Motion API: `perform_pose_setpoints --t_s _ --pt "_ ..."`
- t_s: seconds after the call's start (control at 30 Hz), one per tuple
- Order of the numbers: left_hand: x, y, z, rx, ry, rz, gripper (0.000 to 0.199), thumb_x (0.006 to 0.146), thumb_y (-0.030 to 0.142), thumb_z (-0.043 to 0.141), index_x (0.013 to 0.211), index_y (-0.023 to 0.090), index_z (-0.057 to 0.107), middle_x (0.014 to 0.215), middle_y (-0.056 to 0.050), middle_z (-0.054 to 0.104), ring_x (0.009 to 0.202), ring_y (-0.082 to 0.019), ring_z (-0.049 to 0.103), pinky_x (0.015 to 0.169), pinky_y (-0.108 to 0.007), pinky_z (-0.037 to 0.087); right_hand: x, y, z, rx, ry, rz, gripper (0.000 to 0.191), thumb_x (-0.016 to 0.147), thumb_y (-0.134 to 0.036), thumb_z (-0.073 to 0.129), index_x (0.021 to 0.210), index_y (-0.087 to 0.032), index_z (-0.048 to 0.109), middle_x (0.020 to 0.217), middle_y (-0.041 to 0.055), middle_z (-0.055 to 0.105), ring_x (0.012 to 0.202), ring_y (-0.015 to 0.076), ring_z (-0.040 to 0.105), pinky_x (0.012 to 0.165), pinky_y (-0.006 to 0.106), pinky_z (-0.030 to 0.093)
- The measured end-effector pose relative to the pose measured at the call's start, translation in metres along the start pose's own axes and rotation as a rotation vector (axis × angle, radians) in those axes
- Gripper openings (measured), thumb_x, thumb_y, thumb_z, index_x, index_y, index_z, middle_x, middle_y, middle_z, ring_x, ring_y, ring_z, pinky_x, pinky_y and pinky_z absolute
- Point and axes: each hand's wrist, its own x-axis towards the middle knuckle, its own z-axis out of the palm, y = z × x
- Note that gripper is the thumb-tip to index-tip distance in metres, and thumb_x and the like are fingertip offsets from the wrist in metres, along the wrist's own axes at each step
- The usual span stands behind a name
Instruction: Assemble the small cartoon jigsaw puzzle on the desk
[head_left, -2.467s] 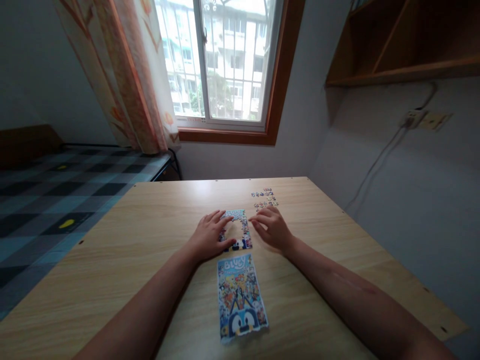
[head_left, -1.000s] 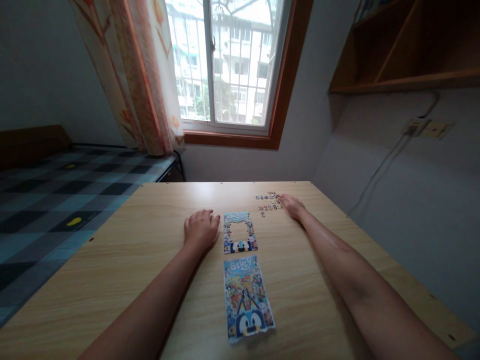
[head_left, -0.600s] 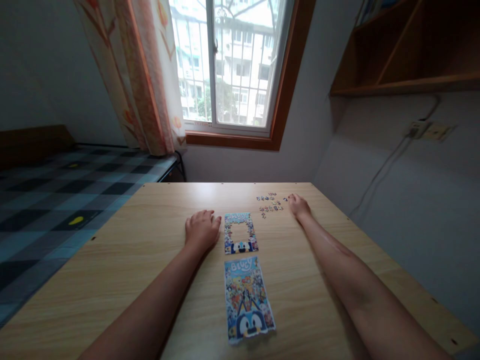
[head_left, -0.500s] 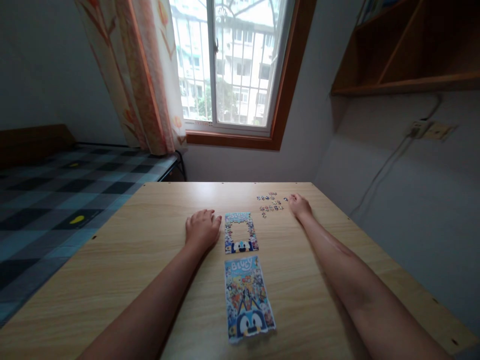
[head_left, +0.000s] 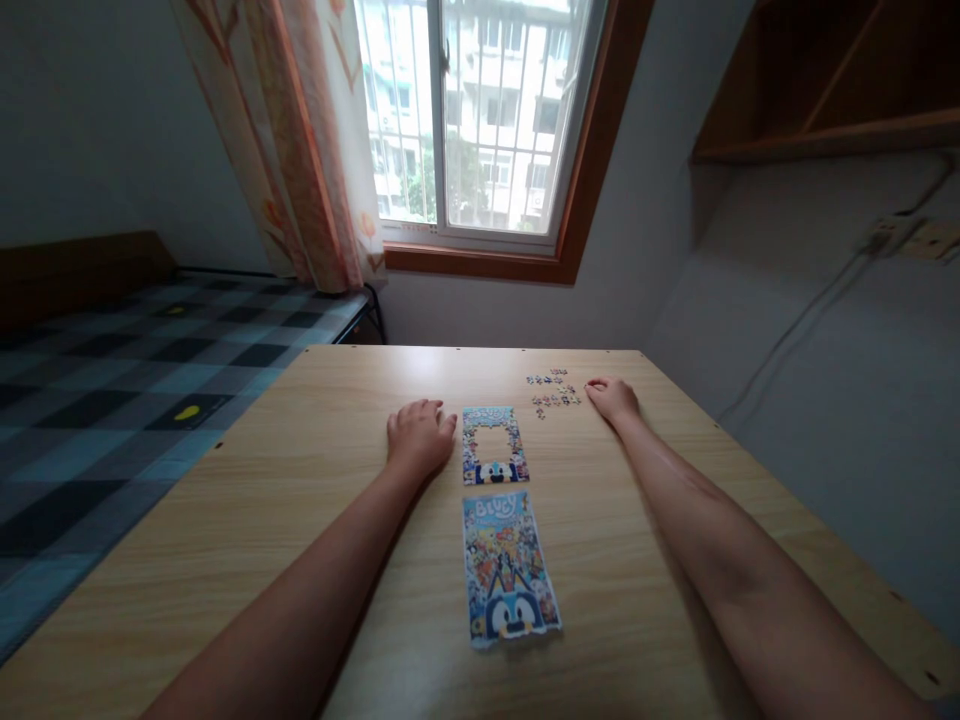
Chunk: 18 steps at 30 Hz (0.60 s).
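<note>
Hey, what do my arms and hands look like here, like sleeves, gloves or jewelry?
Both your left hand and right hand are bare, with no gloves, and no rings or watch that I can see. Both forearms are bare too, with no sleeve in view. A faint streak shows along the right forearm; I can't tell whether it's a mark or light.

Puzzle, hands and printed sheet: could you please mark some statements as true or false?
1. The puzzle has a gap in its middle. True.
2. The right hand is right of the loose pieces. True.
3. The left hand covers the loose pieces. False: it lies left of the puzzle.
4. The printed sheet lies on top of the puzzle. False: it lies nearer the person.
5. The printed sheet's near edge is ragged. True.
</note>
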Motion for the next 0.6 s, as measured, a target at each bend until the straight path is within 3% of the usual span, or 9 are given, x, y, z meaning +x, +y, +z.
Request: perform_pose_setpoints --t_s 0.37,0.6 --pt "0.002 -0.002 0.001 -0.041 -0.006 0.015 0.041 0.097 0.042 0.044 0.125 0.020 0.065 0.134 -0.012 0.066 0.126 -0.032 0.055 0.111 -0.050 0.034 -0.006 0.001 -0.008 0.206 0.069 0.039 0.025 0.077 -0.027 0.065 0.096 -0.017 0.077 0.087 0.0082 0.077 0.081 0.0225 0.069 0.079 0.031 0.053" --pt "0.006 -0.003 -0.002 -0.179 0.060 0.062 0.036 0.094 0.033 0.049 0.120 0.018 0.068 0.129 -0.011 0.068 0.123 -0.028 0.058 0.111 -0.044 0.040 -0.015 0.000 -0.017 0.367 0.271 -0.029 0.035 0.088 -0.030 0.055 0.109 -0.010 0.075 0.106 0.0163 0.074 0.095 0.0242 0.069 0.088 0.036 0.055"
